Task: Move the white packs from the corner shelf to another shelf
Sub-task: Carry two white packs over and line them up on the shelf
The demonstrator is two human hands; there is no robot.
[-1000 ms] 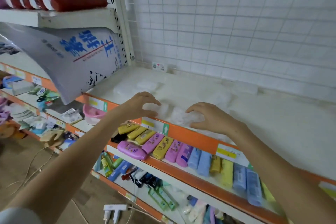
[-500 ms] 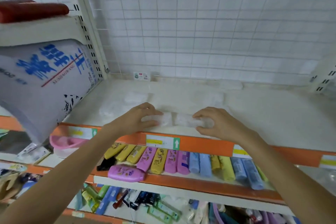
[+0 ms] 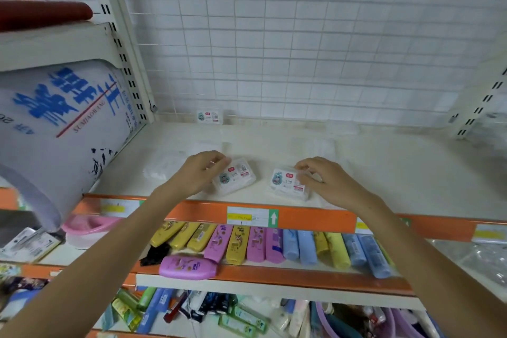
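This is a shop. Long metal shelves [image 3: 384,173] have orange strips [image 3: 307,218] along the front with little price tags [image 3: 251,217] stuck on. Rows of yellow, pink and blue bottles [image 3: 263,245] lie side by side on the shelf below. A white wire grid [image 3: 301,35] covers the back wall.

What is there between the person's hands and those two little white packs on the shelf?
Nothing visible. The left hand already has its fingers on the left white pack, and the right hand pinches the right white pack. Both packs lie near the shelf front edge.
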